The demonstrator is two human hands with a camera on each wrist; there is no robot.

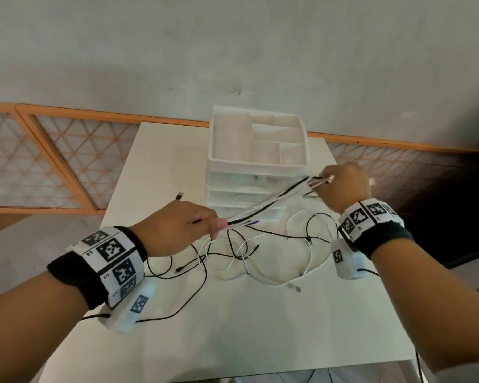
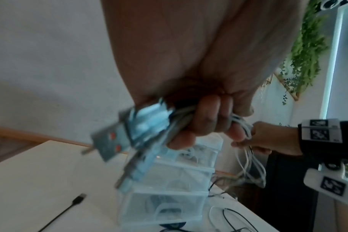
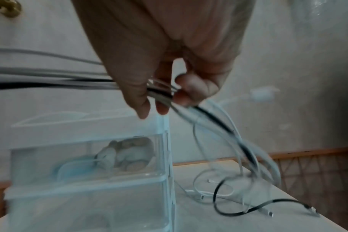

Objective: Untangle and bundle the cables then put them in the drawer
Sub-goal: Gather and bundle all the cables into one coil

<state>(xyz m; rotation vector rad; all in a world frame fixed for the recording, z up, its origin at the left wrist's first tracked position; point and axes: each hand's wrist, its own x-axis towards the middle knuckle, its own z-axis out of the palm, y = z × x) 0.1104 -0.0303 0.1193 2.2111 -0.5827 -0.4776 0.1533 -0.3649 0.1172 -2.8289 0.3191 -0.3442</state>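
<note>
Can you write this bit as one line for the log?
left hand: grips cables | right hand: pinches them | stretched taut | loose ends: table

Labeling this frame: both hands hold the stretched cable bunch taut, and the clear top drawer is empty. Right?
Not quite. The right wrist view shows white coiled items inside the clear top drawer. The left hand and right hand do hold the black and white cable bunch taut.

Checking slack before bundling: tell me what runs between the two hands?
A taut bundle of cables stretches from left hand to right hand, clearest in the head view.
</note>
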